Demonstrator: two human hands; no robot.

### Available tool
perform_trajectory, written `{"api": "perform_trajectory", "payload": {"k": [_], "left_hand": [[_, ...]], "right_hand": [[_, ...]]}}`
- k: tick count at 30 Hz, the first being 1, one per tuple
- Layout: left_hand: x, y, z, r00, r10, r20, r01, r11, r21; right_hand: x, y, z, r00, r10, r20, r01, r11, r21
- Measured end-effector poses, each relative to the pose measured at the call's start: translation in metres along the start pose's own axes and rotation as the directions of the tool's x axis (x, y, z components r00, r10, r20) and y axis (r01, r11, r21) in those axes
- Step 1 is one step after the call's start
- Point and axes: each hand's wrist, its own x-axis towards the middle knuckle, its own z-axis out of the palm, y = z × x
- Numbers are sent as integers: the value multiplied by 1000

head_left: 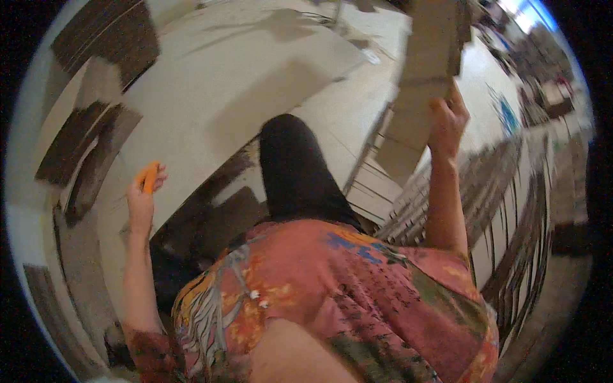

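Observation:
My left hand (140, 199), out at the left, is closed around a slim orange object (151, 178); blur hides its exact kind. At the upper right, my right hand (449, 127) grips the edge of a long flat cardboard piece (424, 64). The cardboard stands roughly lengthwise away from me, its far end cut off by the picture's top edge. My two hands are far apart, one on each side of my dark-trousered knee (290, 150).
A large pale flat surface (191, 102) spreads ahead of me. Brown cardboard pieces (105, 45) lean at the left. Rows of thin brown sheets (472, 191) stand at the right, beside light slats (370, 191). Blurred clutter (543, 96) fills the far right.

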Motion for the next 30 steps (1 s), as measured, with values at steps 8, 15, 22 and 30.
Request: {"api": "perform_trajectory", "payload": {"k": [8,15,22,30], "left_hand": [[65,47,-107,718,577,-389,-315,768,557],[131,66,-170,747,646,-154,-76,313,947],[181,80,-195,863,479,-159,-82,444,892],[112,89,-192,698,690,-191,-279,509,814]], "right_hand": [[-17,252,9,996,16,87,40,796,-604],[-70,422,62,693,612,381,142,402,-904],[-60,419,73,729,482,486,-368,874,-316],[-66,20,168,814,-46,579,-221,897,383]]}}
